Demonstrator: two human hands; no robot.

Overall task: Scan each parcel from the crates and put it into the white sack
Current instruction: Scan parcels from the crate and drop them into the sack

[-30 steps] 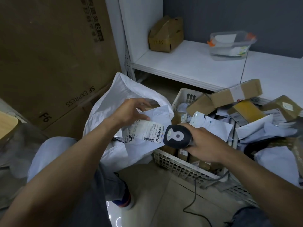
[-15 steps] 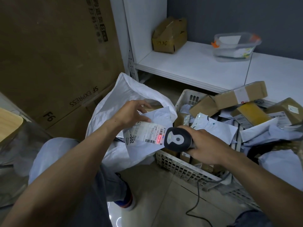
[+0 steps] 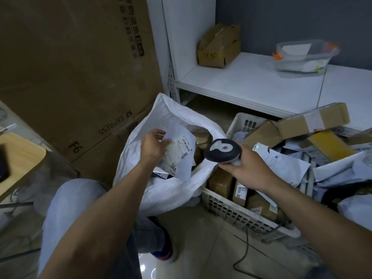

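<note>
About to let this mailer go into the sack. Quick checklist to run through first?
1. Grip on the parcel: ok. The left hand pinches the white mailer at its upper edge.
2. Parcel over the target: ok. The mailer hangs above the mouth of the white sack.
3. Sack mouth open: ok. The rim stands up and other parcels show inside.
4. Drop path free: ok. The right hand holds the scanner off to the side, by the near corner of the crate.
5. Scan registered: cannot tell. No beam lies on the label and no readout shows.
</note>
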